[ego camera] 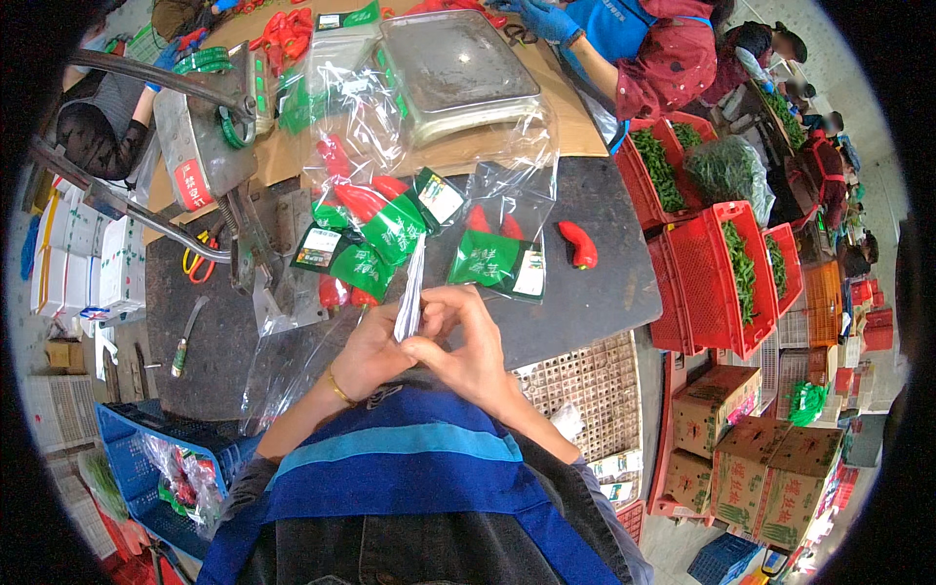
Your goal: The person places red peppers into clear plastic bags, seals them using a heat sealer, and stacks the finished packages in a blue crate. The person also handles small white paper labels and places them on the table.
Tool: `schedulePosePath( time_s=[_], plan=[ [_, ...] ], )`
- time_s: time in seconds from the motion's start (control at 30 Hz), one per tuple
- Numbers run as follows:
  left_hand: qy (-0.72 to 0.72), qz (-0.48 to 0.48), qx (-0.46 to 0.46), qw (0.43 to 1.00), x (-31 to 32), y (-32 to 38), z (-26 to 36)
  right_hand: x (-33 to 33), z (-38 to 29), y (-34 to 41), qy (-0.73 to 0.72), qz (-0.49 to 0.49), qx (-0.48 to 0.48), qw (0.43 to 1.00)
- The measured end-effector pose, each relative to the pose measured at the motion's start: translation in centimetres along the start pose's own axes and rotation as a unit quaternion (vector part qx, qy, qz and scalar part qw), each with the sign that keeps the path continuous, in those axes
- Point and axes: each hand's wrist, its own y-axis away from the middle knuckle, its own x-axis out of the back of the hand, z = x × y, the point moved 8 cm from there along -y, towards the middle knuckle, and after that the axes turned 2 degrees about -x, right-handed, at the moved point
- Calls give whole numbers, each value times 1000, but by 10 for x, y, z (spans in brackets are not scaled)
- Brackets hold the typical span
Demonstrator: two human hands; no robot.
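My left hand (371, 349) and my right hand (468, 342) meet at the table's near edge. Between their fingers stands a narrow stack of white paper strips or labels (411, 296), seen nearly edge-on. Just beyond it lie clear plastic bags of red peppers (360, 201), overlapping one another, with green printed panels and white labels. Another such bag (499, 252) rests to the right, its peppers partly covered by the green print. A single loose red pepper (579, 244) lies farther right on the dark tabletop (585, 300).
A platform scale (461, 66) stands at the back, and a metal bag sealer with lever arms (241, 219) at left. Scissors (199, 257) and a knife (189, 338) lie left. A blue crate (121, 453) is low left; red crates of green peppers (702, 285) stand right. A co-worker's gloved hand (550, 20) is opposite.
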Motion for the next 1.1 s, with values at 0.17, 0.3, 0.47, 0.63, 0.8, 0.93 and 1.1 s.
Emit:
schedulePosePath(
  time_s=[0.17,0.3,0.47,0.63,0.8,0.93,1.1],
  plan=[
    [43,-12,-1,999,0,-5,-8,0,3,0,-8,10,-13,1000],
    [207,51,47,976,2,-1,-13,3,6,0,-76,21,-13,997],
    [268,71,54,959,5,-2,-13,11,4,2,-2,23,4,1000],
    [391,73,148,906,5,-8,-29,23,14,4,30,39,-60,997],
    [322,116,154,927,8,-8,-28,26,16,8,52,44,-49,996],
    [381,125,166,901,4,-7,-26,17,17,12,13,18,-45,999],
    [36,54,2,998,13,-2,-2,19,27,15,1,41,-107,993]
  ],
)
